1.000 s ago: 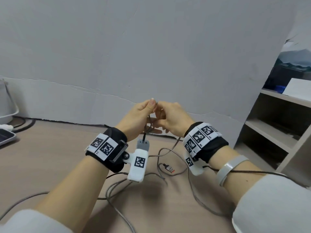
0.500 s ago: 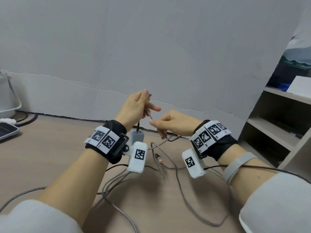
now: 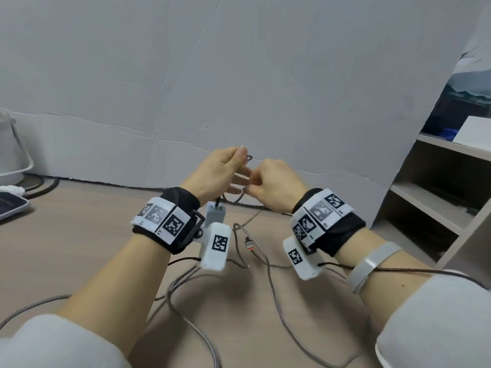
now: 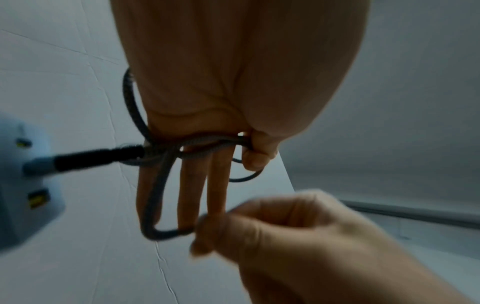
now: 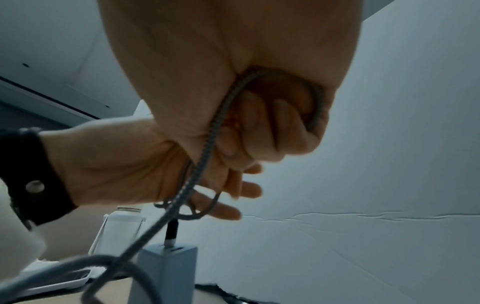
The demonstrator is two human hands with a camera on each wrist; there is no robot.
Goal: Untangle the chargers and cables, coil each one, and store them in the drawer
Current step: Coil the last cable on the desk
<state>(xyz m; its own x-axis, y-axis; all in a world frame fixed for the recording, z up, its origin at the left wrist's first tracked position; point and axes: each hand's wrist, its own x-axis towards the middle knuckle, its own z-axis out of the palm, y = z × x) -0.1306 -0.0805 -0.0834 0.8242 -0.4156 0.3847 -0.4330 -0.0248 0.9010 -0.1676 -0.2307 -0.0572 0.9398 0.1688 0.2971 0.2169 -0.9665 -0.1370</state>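
table (image 3: 66, 248) — wood-tone | on it — braided cables (image 3: 271, 282), tablet (image 3: 10, 205)

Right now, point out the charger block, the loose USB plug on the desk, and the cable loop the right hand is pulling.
charger block (image 3: 215, 214): head view, its grey side face.
USB plug (image 3: 249, 245): head view, its orange-tipped connector end.
cable loop (image 4: 166, 234): left wrist view, bottom bend beside the right hand (image 4: 306, 232).

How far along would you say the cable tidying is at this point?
Early. Done: nothing stored; no drawer in view. In hand: the left hand holds a few loops of the braided cable with its charger block dangling, and the right hand feeds more. Left: the loose cable on the table.
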